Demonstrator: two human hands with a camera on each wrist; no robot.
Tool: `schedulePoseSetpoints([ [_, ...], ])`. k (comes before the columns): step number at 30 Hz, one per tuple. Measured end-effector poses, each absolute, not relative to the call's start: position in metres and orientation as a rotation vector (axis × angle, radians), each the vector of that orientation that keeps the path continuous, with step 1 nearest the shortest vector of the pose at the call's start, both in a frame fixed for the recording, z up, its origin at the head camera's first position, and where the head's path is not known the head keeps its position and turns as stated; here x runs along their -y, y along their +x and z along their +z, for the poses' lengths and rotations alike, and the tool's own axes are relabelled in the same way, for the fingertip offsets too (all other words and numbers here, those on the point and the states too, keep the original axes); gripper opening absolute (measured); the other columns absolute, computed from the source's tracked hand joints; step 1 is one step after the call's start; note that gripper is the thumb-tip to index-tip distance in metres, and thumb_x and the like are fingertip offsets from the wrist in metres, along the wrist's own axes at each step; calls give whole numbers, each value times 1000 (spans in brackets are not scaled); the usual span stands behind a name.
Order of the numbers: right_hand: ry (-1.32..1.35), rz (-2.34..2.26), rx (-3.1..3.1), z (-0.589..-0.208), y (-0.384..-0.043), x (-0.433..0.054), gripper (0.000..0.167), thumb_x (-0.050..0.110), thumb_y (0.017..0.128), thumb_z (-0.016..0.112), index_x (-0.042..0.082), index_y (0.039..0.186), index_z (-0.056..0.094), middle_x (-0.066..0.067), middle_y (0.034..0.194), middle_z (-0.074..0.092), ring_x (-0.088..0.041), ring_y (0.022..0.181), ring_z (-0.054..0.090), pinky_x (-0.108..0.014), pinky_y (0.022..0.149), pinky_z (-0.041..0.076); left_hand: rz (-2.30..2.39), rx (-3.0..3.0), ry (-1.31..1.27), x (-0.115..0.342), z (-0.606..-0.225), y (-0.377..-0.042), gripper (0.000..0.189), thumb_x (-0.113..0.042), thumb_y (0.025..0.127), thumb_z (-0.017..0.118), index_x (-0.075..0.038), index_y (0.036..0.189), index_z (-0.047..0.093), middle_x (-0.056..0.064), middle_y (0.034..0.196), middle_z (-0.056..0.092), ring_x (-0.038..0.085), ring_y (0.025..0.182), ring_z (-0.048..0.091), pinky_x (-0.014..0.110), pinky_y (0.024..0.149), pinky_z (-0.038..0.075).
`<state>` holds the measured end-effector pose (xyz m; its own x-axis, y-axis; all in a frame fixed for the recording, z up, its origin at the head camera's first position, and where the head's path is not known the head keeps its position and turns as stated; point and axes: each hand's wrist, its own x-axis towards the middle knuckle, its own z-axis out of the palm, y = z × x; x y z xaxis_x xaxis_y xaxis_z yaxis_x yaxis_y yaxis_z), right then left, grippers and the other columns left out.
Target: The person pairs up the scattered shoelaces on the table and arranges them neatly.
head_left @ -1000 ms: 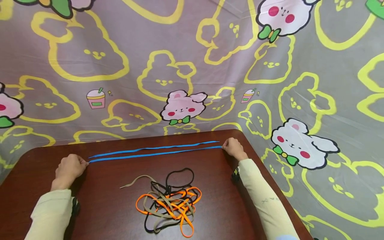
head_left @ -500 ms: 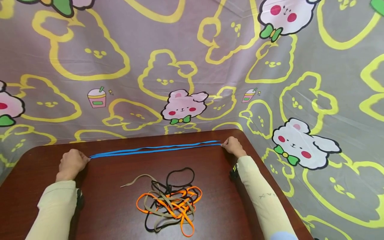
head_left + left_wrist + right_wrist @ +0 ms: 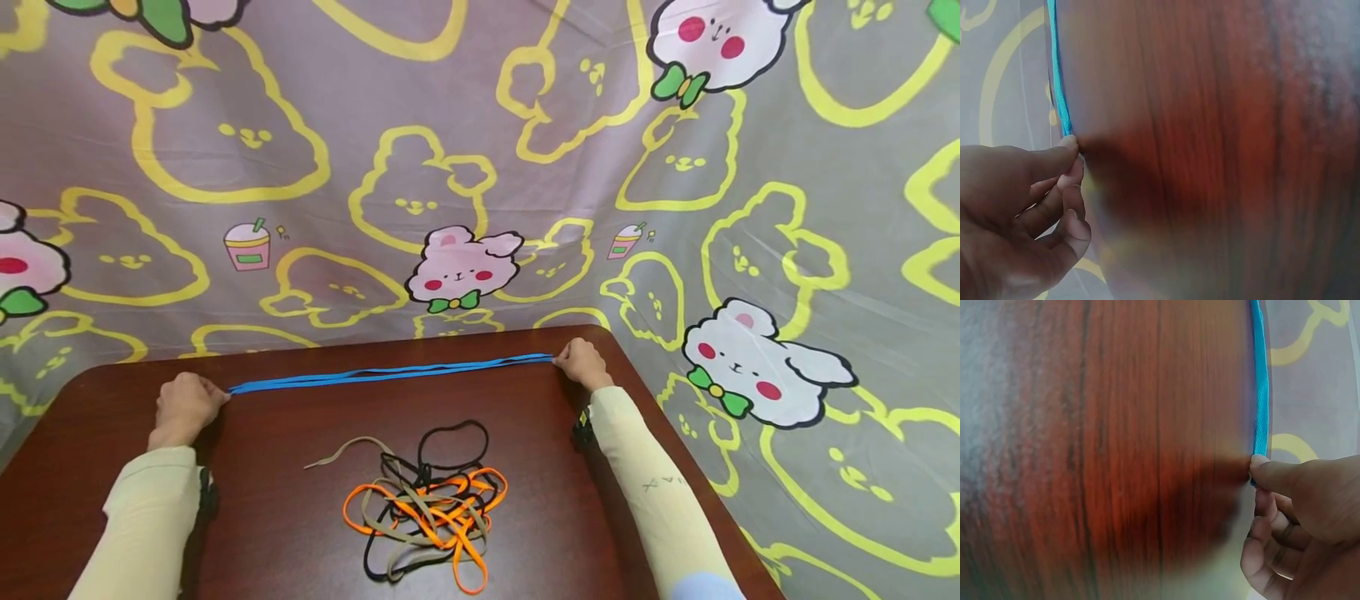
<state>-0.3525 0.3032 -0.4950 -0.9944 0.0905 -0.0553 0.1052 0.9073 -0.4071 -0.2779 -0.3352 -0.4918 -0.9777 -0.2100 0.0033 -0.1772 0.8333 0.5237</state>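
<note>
A flat blue shoelace [image 3: 390, 373] stretches across the far part of the table, its two strands lying nearly together. At its left end my left hand [image 3: 186, 407] pinches the tip between thumb and forefinger. My right hand [image 3: 583, 363] pinches the opposite end near the far right corner. In the left wrist view the blue shoelace [image 3: 1057, 69] runs up from the thumb and fingertip, the other fingers loosely curled. The right wrist view has the blue shoelace [image 3: 1261, 394] coming out from under my thumb, close over the wood.
A tangle of black, orange and tan laces [image 3: 431, 508] lies in the middle of the dark wooden table [image 3: 277, 500]. One tan lace end [image 3: 337, 450] trails left from it. Behind the table hangs a patterned cloth [image 3: 315, 167], which also covers the right side.
Both hands have moved slightly toward the back of the table, carrying the front blue strand against the rear one. The gap between the strands has closed. The tangle has not moved.
</note>
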Motion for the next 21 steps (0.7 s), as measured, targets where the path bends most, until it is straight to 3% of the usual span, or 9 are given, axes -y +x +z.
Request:
schedulePoseSetpoints([
  [7, 175, -656, -3045, -498, -350, -304, 28, 26, 97, 70, 12, 74, 65, -3, 78, 65, -20, 66, 58, -35, 60, 44, -866, 2965, 339, 335, -492, -275, 23, -16, 93, 70, 3, 80, 76, 30, 93, 70, 53, 86, 62, 54, 63, 49],
  [13, 171, -674, -3011, -503, -350, -307, 27, 28, 99, 67, 11, 78, 67, -4, 80, 66, -20, 68, 58, -34, 60, 44, -889, 2982, 334, 339, -494, -272, 23, -20, 94, 70, 0, 84, 78, 32, 102, 69, 53, 89, 62, 52, 62, 45],
  [21, 163, -669, -3027, -506, -351, -307, 23, 29, 99, 68, 10, 85, 69, -5, 87, 69, -21, 72, 60, -36, 63, 47, -989, 2932, 401, 341, -499, -269, 29, -26, 95, 72, 2, 93, 78, 27, 101, 71, 43, 90, 60, 49, 65, 43],
])
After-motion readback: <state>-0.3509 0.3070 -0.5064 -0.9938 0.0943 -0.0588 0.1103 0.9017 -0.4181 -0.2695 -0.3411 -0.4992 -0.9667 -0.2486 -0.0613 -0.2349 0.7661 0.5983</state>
